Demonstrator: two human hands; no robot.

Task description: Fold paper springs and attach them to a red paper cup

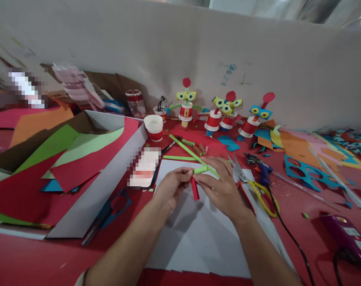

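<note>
Both hands meet above a white sheet (195,230). My left hand (177,183) pinches the joint of a red paper strip (195,190) and a green paper strip (200,170), which cross at an angle. My right hand (220,184) is closed around the green strip's other side, its fingers partly hiding it. The red strip's end hangs down between the hands. A longer green strip (185,147) reaches from the hands toward the back, and another green strip (177,158) lies flat behind the sheet. Scissors with yellow handles (260,194) rest right of my right hand.
Left stands a box (109,174) of coloured paper. Behind are stacked paper cups (153,127), a phone (144,169) and several paper-cup figures (186,109). To the right lie a blue glue gun (264,172), its black cord, cut blue paper (308,172) and a purple device (347,240).
</note>
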